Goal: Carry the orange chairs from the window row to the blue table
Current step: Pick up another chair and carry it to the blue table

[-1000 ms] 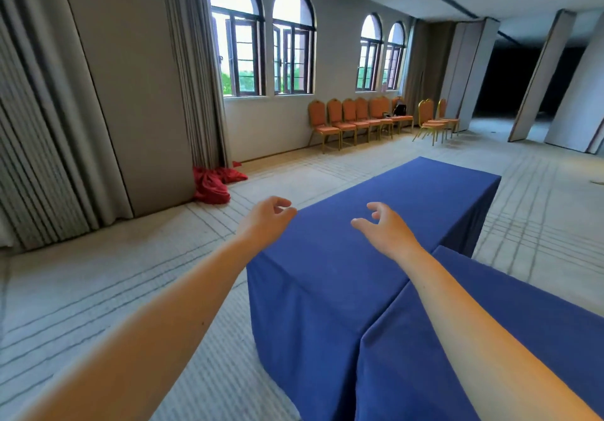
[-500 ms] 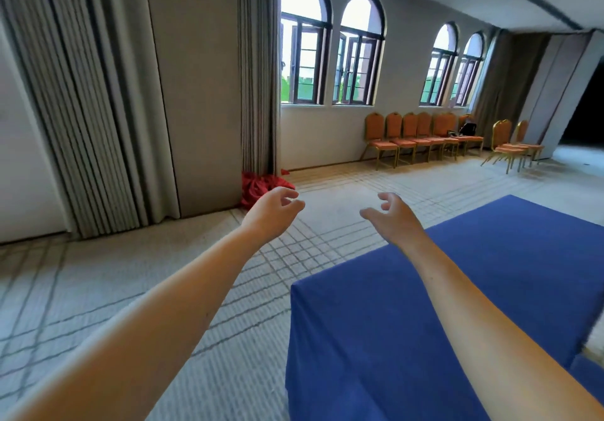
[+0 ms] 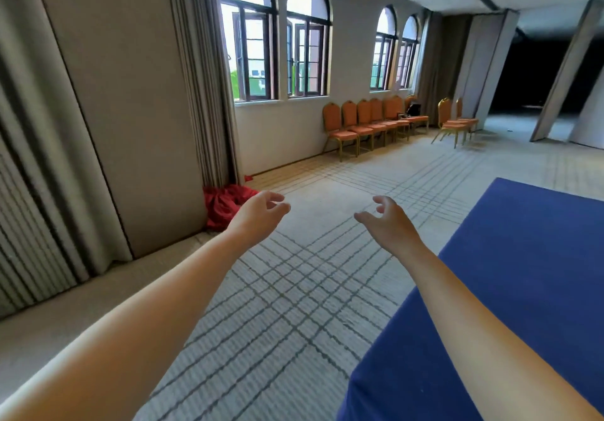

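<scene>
While both bare arms reach forward over the patterned carpet (image 3: 294, 290), the left hand (image 3: 258, 216) and the right hand (image 3: 389, 224) hang in the air with nothing in them, their fingers (image 3: 277, 198) loosely curled and spread apart, touching neither each other nor any object. At the right edge of the view lies the blue worktop (image 3: 523, 273), draped in cloth down its near side; the right forearm crosses above it. Far across the room, the orange chairs (image 3: 369, 123) stand side by side in a row against the wall under the arched windows (image 3: 277, 44), well apart from the hands and from the blue worktop. Something dark sits on one of the far seats of the row, perhaps a bag, though it is too small to tell. Two more orange chairs (image 3: 454, 119) stand a little apart to the right of the row, near a folding partition (image 3: 483, 67). A red cloth heap (image 3: 225, 201) lies on the floor at the foot of the grey curtain (image 3: 202, 77), just behind the left hand.
</scene>
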`<action>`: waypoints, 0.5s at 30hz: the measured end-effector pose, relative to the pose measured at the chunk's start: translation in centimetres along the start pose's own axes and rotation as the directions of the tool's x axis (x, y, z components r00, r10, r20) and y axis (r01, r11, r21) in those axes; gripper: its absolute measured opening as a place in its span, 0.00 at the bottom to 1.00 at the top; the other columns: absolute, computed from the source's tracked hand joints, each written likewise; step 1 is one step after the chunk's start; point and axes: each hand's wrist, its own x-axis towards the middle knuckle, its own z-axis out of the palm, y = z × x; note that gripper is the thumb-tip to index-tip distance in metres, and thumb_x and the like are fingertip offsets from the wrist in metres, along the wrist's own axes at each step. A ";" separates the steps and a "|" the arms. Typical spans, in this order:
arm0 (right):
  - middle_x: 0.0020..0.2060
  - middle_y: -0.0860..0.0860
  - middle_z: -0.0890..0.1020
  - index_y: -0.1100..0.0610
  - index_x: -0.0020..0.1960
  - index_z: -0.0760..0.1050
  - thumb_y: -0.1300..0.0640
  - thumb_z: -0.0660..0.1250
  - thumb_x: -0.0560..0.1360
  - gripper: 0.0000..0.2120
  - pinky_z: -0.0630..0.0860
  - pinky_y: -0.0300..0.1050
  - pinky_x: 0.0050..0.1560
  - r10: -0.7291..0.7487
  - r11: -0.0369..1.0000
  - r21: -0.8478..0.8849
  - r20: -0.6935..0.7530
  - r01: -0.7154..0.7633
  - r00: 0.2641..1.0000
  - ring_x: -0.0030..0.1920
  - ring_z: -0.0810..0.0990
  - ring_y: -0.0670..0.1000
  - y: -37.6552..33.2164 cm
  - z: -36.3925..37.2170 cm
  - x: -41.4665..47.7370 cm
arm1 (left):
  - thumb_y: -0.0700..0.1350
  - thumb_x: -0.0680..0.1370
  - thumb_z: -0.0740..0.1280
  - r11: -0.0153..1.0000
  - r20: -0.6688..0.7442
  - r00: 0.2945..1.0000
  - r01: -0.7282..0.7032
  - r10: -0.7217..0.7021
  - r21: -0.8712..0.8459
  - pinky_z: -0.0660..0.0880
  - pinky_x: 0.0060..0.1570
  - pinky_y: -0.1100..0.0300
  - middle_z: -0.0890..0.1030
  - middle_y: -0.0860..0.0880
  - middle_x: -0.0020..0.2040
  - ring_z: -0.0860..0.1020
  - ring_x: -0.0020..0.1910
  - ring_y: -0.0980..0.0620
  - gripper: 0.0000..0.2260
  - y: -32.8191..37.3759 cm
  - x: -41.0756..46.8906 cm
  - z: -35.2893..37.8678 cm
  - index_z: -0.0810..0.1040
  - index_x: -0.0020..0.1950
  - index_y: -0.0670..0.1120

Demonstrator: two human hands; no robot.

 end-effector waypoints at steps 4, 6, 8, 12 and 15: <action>0.74 0.55 0.65 0.54 0.76 0.62 0.46 0.66 0.77 0.31 0.68 0.50 0.62 0.052 0.998 -0.025 -0.064 -0.053 0.997 0.71 0.68 0.55 -0.3 3.1 7.3 | 0.54 0.76 0.66 0.999 0.058 0.998 -0.026 0.027 -0.019 0.75 0.58 0.48 0.80 0.50 0.54 0.79 0.53 0.51 0.16 -3.8 8.2 0.9 0.75 0.63 0.51; 0.74 0.55 0.64 0.54 0.76 0.63 0.45 0.66 0.77 0.31 0.68 0.52 0.64 0.050 0.998 -0.021 -0.097 -0.053 0.994 0.72 0.67 0.55 -0.5 4.6 11.7 | 0.54 0.77 0.66 0.999 0.076 0.996 -0.044 0.045 -0.015 0.75 0.58 0.48 0.80 0.51 0.54 0.79 0.52 0.51 0.16 -5.1 12.7 1.1 0.75 0.63 0.51; 0.75 0.54 0.64 0.53 0.76 0.63 0.45 0.67 0.77 0.31 0.68 0.53 0.65 0.055 0.998 -0.004 -0.126 -0.056 0.991 0.72 0.67 0.55 -0.5 6.2 16.6 | 0.54 0.76 0.66 0.998 0.089 0.994 -0.062 0.063 -0.022 0.76 0.57 0.49 0.80 0.51 0.54 0.79 0.52 0.52 0.16 -6.3 17.9 1.3 0.75 0.62 0.51; 0.74 0.55 0.65 0.53 0.76 0.63 0.45 0.67 0.77 0.31 0.68 0.55 0.67 0.089 0.996 0.014 -0.163 -0.088 0.983 0.72 0.67 0.55 -0.6 7.6 24.5 | 0.55 0.77 0.65 0.998 0.107 0.992 -0.066 0.068 -0.025 0.76 0.55 0.51 0.80 0.52 0.54 0.79 0.51 0.53 0.17 -7.6 26.6 1.4 0.75 0.63 0.51; 0.74 0.55 0.64 0.53 0.76 0.63 0.46 0.67 0.77 0.30 0.69 0.55 0.66 0.089 0.996 0.006 -0.186 -0.089 0.979 0.72 0.67 0.56 -1.2 8.8 32.2 | 0.54 0.77 0.65 0.996 0.109 0.991 -0.077 0.081 -0.038 0.76 0.53 0.54 0.79 0.52 0.53 0.79 0.51 0.54 0.17 -8.4 34.8 1.5 0.74 0.64 0.50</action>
